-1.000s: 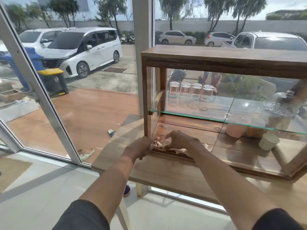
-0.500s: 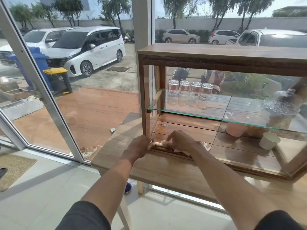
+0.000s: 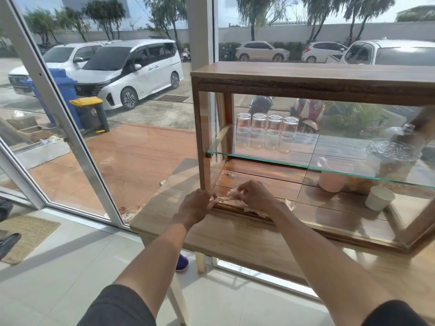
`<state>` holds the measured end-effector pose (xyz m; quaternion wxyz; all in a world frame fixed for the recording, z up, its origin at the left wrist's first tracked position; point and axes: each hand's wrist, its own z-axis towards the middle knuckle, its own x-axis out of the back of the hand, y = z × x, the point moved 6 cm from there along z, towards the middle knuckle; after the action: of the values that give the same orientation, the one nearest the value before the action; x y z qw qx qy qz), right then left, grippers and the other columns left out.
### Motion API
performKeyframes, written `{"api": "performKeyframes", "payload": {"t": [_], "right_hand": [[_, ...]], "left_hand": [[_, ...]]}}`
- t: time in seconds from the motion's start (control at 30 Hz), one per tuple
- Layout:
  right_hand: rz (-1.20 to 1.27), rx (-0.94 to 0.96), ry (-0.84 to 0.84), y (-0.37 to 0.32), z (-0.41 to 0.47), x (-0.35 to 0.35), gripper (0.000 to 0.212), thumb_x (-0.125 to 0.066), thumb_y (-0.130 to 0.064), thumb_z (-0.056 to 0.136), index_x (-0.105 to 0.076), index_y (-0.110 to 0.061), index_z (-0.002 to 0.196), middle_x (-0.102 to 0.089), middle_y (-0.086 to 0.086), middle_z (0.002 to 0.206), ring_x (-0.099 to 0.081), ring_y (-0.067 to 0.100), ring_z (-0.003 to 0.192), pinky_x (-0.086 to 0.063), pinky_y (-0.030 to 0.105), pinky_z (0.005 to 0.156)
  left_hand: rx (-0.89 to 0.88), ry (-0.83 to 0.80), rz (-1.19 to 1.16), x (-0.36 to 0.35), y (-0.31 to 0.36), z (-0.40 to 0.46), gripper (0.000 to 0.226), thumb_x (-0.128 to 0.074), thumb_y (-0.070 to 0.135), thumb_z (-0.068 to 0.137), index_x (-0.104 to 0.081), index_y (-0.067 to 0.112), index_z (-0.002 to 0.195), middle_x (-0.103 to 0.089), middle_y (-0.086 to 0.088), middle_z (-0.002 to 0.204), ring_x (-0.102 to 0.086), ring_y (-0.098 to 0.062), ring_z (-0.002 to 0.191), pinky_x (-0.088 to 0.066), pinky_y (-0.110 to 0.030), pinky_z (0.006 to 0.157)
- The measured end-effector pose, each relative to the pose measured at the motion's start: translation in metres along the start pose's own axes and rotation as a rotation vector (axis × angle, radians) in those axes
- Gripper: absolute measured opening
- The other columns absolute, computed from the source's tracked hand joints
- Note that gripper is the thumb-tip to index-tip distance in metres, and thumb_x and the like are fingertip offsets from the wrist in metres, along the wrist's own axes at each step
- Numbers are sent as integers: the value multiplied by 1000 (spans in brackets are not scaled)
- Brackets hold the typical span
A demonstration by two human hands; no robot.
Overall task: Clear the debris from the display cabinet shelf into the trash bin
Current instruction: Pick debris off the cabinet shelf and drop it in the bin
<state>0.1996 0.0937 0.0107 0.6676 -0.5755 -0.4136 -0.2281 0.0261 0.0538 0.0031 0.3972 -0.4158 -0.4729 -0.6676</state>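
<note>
A wood-framed glass display cabinet (image 3: 313,83) stands on a wooden table. Pale crumpled paper debris (image 3: 231,193) lies at the front left of its bottom wooden shelf (image 3: 263,182). My left hand (image 3: 196,205) sits cupped at the shelf's front edge, touching the scraps. My right hand (image 3: 255,195) pinches a piece of the debris just above the shelf. More scraps (image 3: 288,204) show past my right wrist, and a small bit (image 3: 230,175) lies farther back. No indoor trash bin is in view.
Several upturned glasses (image 3: 267,131) stand on the glass shelf (image 3: 259,158). A pink mug (image 3: 332,181), a white paper cup (image 3: 379,197) and a glass-domed dish (image 3: 393,154) sit to the right. Glass door panels (image 3: 58,118) and tiled floor (image 3: 70,267) lie left.
My right hand has lifted its fingers off the shelf with a piece of debris pinched in them. My left hand has stayed at the shelf's front edge.
</note>
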Motion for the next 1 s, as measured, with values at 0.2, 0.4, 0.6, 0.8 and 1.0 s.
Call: {"api": "performKeyframes", "payload": {"t": [0.2,0.4,0.6,0.8,1.0], "right_hand": [[107,31,34,-2,-3,2,29,-70,-28,93,-74,-7,113,-61,1,88,-52,10,71,-38,19,59],[85,81,19,-7,-6,-11,32,-69,-32,93,-74,-8,113,-57,-1,86,-48,5,68,-33,16,56],[127,57,12,-25,-23,-30,11,-70,-27,91,-78,-20,94,-60,-5,82,-53,13,80,-37,26,75],[185,133,-74,-71,-39,-76,9,-77,-25,87,-78,-17,83,-57,-22,64,-50,-10,47,-38,13,59],[165,207,-186,-142,-46,-137,30,-72,-43,88,-78,-14,95,-53,-15,63,-41,1,55,-32,21,54]], "left_hand": [[30,26,8,11,2,-10,28,-59,35,94,-66,19,116,-73,-11,104,-70,-28,90,-51,-34,71],[110,7,59,18,-9,-35,28,-56,41,95,-64,24,115,-72,-8,88,-68,-27,85,-42,-32,67],[140,-22,84,22,-32,-71,30,-52,44,96,-61,28,120,-74,-6,94,-69,-24,86,-53,-37,80],[239,-18,45,36,-86,-124,27,-52,51,93,-64,33,110,-67,0,79,-63,-19,75,-49,-32,70],[329,76,64,56,-141,-202,26,-53,46,94,-67,31,109,-73,-4,101,-67,-27,93,-51,-37,75]]}}
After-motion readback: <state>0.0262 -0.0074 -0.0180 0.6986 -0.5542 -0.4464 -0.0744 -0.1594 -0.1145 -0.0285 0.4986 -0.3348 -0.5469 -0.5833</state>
